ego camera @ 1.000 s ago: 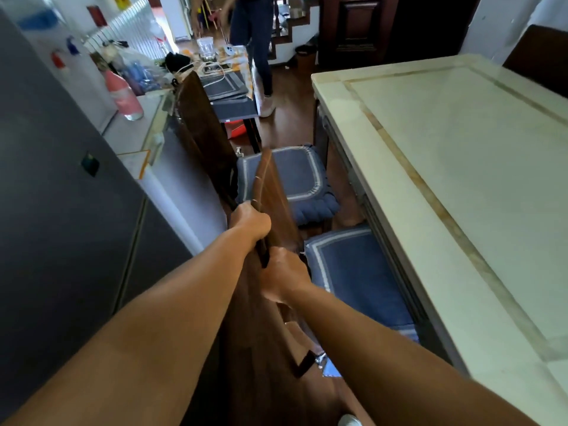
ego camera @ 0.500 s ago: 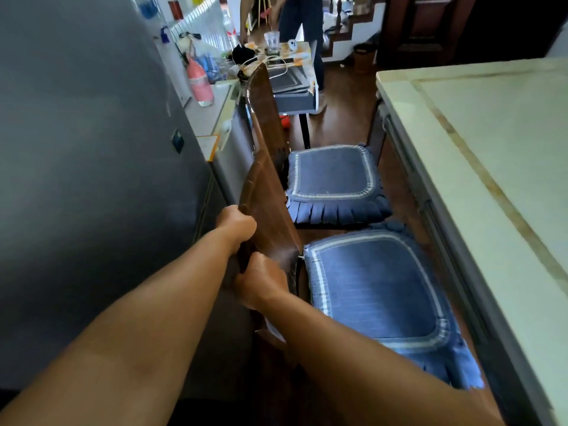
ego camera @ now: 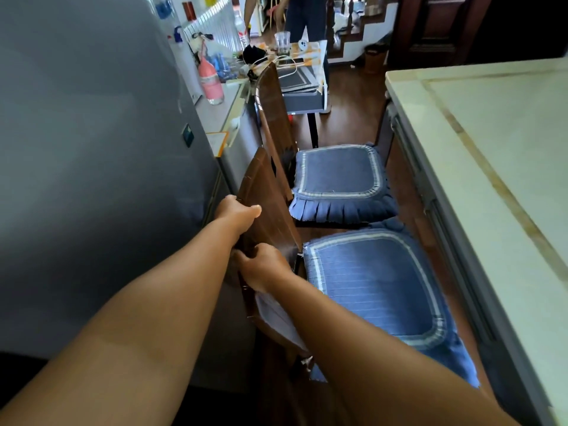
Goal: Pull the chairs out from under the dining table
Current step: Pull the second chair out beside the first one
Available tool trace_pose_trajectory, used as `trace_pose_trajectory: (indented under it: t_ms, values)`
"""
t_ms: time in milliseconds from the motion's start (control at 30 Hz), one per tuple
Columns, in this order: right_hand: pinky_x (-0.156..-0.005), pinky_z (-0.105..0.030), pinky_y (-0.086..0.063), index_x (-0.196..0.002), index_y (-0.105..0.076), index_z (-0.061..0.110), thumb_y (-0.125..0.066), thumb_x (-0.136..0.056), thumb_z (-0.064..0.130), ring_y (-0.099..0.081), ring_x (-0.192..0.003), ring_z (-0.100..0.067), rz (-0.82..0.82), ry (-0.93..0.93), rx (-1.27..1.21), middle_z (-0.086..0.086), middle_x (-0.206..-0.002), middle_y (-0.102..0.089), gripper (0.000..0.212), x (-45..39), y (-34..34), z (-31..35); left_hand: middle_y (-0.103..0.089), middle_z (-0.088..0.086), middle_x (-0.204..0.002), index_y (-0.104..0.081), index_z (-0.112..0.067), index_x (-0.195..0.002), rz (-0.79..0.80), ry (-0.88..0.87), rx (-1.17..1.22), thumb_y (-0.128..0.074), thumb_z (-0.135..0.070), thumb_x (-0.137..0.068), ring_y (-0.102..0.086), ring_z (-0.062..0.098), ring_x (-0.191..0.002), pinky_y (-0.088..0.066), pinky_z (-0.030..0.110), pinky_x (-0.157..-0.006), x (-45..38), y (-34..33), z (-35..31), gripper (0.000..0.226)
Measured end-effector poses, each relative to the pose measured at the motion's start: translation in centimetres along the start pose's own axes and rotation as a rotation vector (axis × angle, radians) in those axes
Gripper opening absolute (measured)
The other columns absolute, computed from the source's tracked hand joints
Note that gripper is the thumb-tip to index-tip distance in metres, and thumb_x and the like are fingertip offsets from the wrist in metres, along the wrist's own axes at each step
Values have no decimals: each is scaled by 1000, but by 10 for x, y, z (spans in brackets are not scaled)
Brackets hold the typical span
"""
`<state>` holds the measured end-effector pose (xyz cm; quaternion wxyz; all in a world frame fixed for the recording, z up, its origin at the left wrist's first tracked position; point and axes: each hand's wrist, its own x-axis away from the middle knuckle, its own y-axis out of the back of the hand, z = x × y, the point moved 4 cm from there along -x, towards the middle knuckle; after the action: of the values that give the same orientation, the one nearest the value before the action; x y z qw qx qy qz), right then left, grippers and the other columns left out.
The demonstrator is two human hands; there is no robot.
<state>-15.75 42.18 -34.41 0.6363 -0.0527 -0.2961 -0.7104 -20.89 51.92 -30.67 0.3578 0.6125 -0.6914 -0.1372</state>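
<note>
Two dark wooden chairs with blue cushions stand side by side left of the cream dining table (ego camera: 479,186). The near chair (ego camera: 378,284) has its whole seat out from under the table edge. My left hand (ego camera: 236,210) grips the top of its backrest (ego camera: 264,198) and my right hand (ego camera: 261,265) grips the same backrest lower down. The far chair (ego camera: 338,173) stands beyond it, its backrest (ego camera: 273,112) close to the counter, with no hand on it.
A tall grey fridge (ego camera: 92,149) fills the left, close behind the chair backs. A counter (ego camera: 221,118) holds a pink bottle (ego camera: 210,81). Beyond stands a small cluttered table (ego camera: 304,75) and a person (ego camera: 304,13). Brown wood floor runs between chairs and table.
The near chair has slid left, away from the table, so its whole cushion now shows. Both hands stayed on its backrest, and my view has swung left toward the fridge.
</note>
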Motion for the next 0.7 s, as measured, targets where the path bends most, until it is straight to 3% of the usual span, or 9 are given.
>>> trace_pose_trajectory:
  t_ms: [100, 233, 367, 567, 633, 700]
  values:
    - [-54, -25, -33, -117, -52, 13, -49, -89, 51, -47, -68, -6, -85, 44, -58, 2, -89, -53, 47, 7, 26, -4, -47, 15, -141, -35, -9, -141, -115, -43, 107, -61, -31, -86, -48, 32, -126, -43, 40, -95, 17, 3, -17, 65]
    - [-82, -33, -43, -118, -54, 8, -47, -90, 47, -59, -101, -26, -260, 99, -177, -10, -110, -65, 49, 20, 76, -15, -52, 12, -137, -42, -11, -136, -275, -114, 197, -58, -37, -88, -51, 29, -123, -46, 40, -98, 46, 2, -40, 57]
    - [-87, -39, -46, -110, -58, 6, -47, -91, 42, -61, -98, -28, -384, 159, -248, -11, -102, -67, 43, 47, 133, -28, -62, 6, -125, -52, -12, -129, -328, -173, 304, -56, -39, -89, -58, 24, -114, -46, 32, -92, 85, -13, -64, 49]
    - [-66, -25, -33, -96, -58, 8, -45, -95, 39, -54, -77, -18, -603, 252, -287, 5, -71, -55, 34, 111, 222, -57, -68, 10, -113, -61, -9, -115, -229, -277, 499, -57, -35, -89, -63, 24, -104, -49, 30, -86, 148, -63, -114, 37]
    - [-66, -26, -33, -93, -59, 8, -44, -96, 38, -59, -83, -25, -671, 256, -257, -1, -78, -62, 34, 133, 246, -65, -69, 7, -107, -63, -13, -103, -183, -317, 524, -57, -36, -89, -64, 21, -98, -51, 31, -85, 166, -79, -129, 28]
    - [-73, -30, -39, -100, -61, 3, -43, -96, 37, -61, -96, -31, -748, 240, -235, -14, -97, -69, 39, 159, 269, -75, -69, 5, -89, -63, -18, -88, -135, -357, 562, -57, -34, -88, -63, 16, -79, -51, 24, -70, 185, -97, -143, 16]
